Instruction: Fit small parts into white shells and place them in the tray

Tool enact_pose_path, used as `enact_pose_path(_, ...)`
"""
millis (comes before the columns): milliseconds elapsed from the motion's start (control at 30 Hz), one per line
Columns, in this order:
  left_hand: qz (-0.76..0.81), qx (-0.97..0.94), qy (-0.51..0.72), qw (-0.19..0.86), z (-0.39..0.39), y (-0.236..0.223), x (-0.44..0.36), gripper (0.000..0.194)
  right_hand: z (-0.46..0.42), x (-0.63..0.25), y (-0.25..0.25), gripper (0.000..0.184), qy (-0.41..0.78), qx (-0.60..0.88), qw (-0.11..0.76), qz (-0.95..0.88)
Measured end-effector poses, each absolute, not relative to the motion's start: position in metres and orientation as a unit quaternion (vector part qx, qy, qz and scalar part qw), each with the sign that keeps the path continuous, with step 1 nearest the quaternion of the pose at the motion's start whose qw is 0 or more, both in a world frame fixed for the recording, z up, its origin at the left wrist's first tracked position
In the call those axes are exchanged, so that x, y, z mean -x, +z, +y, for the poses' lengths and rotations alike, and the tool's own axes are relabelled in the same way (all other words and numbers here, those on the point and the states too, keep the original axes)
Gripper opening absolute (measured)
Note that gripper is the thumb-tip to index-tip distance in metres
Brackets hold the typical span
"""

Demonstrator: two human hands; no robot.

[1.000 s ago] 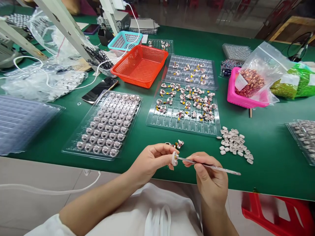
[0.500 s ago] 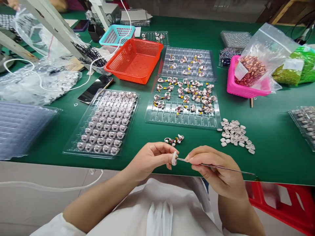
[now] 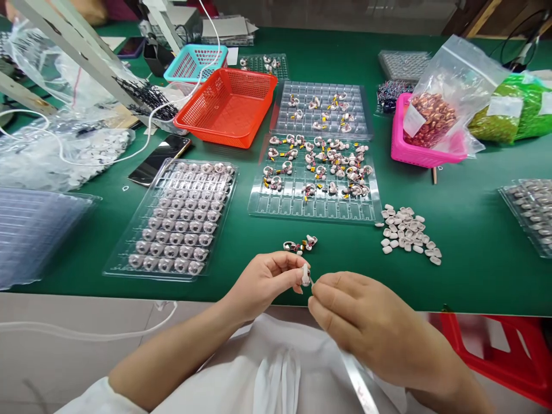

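Note:
Between the thumb and fingers of my left hand (image 3: 265, 283) is a small white earbud shell (image 3: 306, 275), with a dark spot on its right side. My right hand (image 3: 366, 322) is closed around metal tweezers (image 3: 359, 384). Their thin tip is at the right side of the shell; whether it touches I cannot tell. The broad end sticks out below my palm. Just beyond my left hand, a few earbud pieces (image 3: 301, 245) with coloured wires lie on the green table (image 3: 241, 241). Farther off, a clear tray (image 3: 282, 208) carries many similar wired pieces.
On the left is a clear tray of pale shells (image 3: 172, 236), near a black phone (image 3: 159, 160). White caps (image 3: 409, 230) lie in a pile on the right. Behind stand a red basket (image 3: 230, 109), a blue basket (image 3: 196, 62) and a pink basket (image 3: 426, 152) holding a bag.
My right hand has turned over and dropped lower, so the tweezers now point downward behind the palm instead of out to the right. My left hand keeps the earbud shell almost in place.

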State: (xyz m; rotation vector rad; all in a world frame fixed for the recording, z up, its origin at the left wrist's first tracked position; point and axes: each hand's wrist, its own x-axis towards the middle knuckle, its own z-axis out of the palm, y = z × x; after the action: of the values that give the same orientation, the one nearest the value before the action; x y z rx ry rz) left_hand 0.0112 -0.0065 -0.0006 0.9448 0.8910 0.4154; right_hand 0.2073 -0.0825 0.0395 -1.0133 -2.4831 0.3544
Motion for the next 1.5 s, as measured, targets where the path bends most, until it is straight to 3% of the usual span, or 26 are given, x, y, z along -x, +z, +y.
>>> enact_pose_path(100, 0.399, -0.445, 0.185, 0.780, -0.009, -0.005, -0.012, 0.014, -0.090, -0.207, 0.035, 0.025, 0.126, 0.366, 0.239, -0.890)
enact_pose_path(300, 0.374, -0.399, 0.198, 0.814, -0.009, -0.012, -0.012, 0.013, -0.111, -0.225, 0.007, 0.029, 0.269, 0.427, 0.513, -0.694)
enact_pose_path(367, 0.372, -0.388, 0.198, 0.820, -0.009, -0.011, -0.013, 0.013, -0.119, -0.230, -0.005, 0.022, 0.281, 0.462, 0.599, -0.590)
enact_pose_path(500, 0.380, -0.403, 0.191, 0.810, -0.010, -0.009, -0.017, 0.013, -0.136, -0.247, -0.021, 0.022, 0.241, 0.504, 0.678, -0.477)
enact_pose_path(600, 0.387, -0.429, 0.174, 0.798, -0.009, -0.009, -0.023, 0.013, -0.150, -0.269, -0.025, 0.021, 0.176, 0.612, 0.658, -0.402)
enact_pose_path(733, 0.376, -0.444, 0.152, 0.799, -0.009, -0.013, -0.041, 0.011, -0.155, -0.290, -0.030, 0.023, 0.114, 0.790, 0.443, -0.407)
enact_pose_path(833, 0.367, -0.444, 0.145, 0.804, -0.010, -0.014, -0.055, 0.009, -0.141, -0.293, -0.039, 0.024, 0.068, 0.806, 0.331, -0.486)
enact_pose_path(1033, 0.381, -0.452, 0.155, 0.792, -0.010, -0.012, -0.057, 0.012, -0.112, -0.289, -0.055, 0.025, 0.037, 0.832, 0.228, -0.504)
enact_pose_path(1333, 0.390, -0.453, 0.198, 0.777, -0.003, -0.017, -0.035, 0.014, -0.105, -0.288, -0.051, 0.013, 0.073, 0.860, 0.219, -0.455)
enact_pose_path(1433, 0.393, -0.455, 0.221, 0.768, -0.004, -0.020, -0.029, 0.015, -0.109, -0.270, -0.044, 0.012, 0.115, 0.828, 0.292, -0.465)
enact_pose_path(1500, 0.383, -0.460, 0.239, 0.765, -0.007, -0.021, -0.027, 0.016, -0.111, -0.249, -0.041, 0.011, 0.166, 0.773, 0.394, -0.469)
